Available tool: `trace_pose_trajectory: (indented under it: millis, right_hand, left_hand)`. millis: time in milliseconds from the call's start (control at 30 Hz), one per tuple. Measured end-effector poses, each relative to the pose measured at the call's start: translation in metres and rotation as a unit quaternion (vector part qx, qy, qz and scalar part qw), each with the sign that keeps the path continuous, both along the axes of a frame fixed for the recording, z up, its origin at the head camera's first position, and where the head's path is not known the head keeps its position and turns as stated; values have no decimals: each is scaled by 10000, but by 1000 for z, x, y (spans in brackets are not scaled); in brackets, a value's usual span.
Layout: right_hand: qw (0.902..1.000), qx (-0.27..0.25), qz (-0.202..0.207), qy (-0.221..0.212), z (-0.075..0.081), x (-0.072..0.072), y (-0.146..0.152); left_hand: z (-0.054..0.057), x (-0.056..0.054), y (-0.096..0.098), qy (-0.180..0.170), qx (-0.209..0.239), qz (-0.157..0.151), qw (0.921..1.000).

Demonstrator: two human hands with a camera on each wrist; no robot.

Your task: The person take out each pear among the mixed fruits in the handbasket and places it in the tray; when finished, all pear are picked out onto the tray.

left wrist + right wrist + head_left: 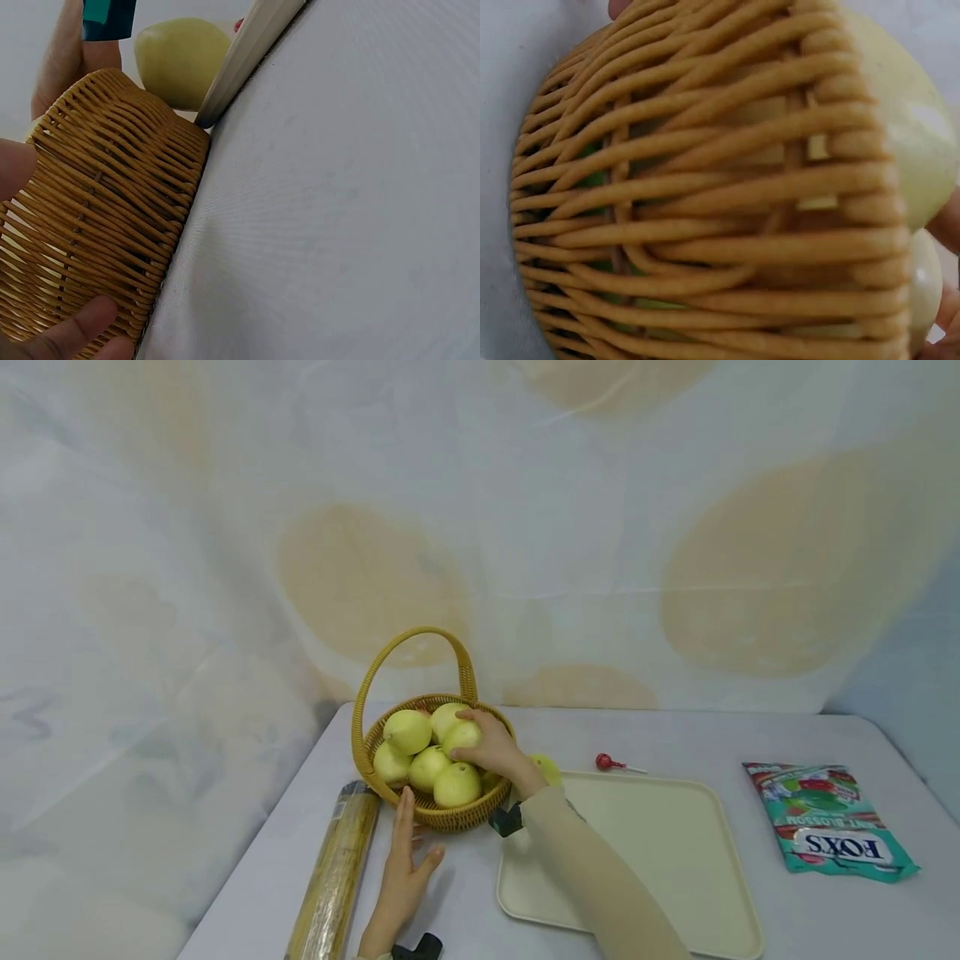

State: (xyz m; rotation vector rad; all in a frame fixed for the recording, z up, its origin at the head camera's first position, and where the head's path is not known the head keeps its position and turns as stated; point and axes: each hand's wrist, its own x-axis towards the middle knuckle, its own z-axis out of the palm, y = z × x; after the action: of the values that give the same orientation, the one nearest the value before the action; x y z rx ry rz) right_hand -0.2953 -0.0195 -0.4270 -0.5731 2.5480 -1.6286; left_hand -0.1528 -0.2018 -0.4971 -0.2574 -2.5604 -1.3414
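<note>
In the head view, a wicker basket (457, 818) with a tall arched handle is heaped with round yellow-green fruit (407, 732) that look like pears. My right hand (495, 747) reaches over its right side, fingers curved over one pear (462, 737) on the heap. The right wrist view shows mostly basket weave (705, 187), with a pear (900, 112) above the rim and only bits of that hand. My left hand (405, 872) is at the basket's front left, fingers extended. In the left wrist view its fingers (82, 326) lie against or very close to the woven side.
Another yellow-green fruit (546, 768) sits between the basket and a cream tray (652, 860). A red lollipop (604, 762) lies behind the tray, and a Fox's candy bag (828, 818) at the right. Left of my left hand lies a long wrapped yellowish bundle (333, 868).
</note>
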Motion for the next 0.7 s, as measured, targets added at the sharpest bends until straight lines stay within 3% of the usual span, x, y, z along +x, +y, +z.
trace_pose_trajectory:
  millis: [400, 700]
  right_hand:
    - [9975, 270, -509, 414, 0, 0, 0]
    - [9954, -629, -704, 160, 1, 6, 2]
  left_hand:
    - [-6, -4, -1, 141, 23, -75, 9999]
    - [-5, -1, -2, 103, 56, -71, 9999]
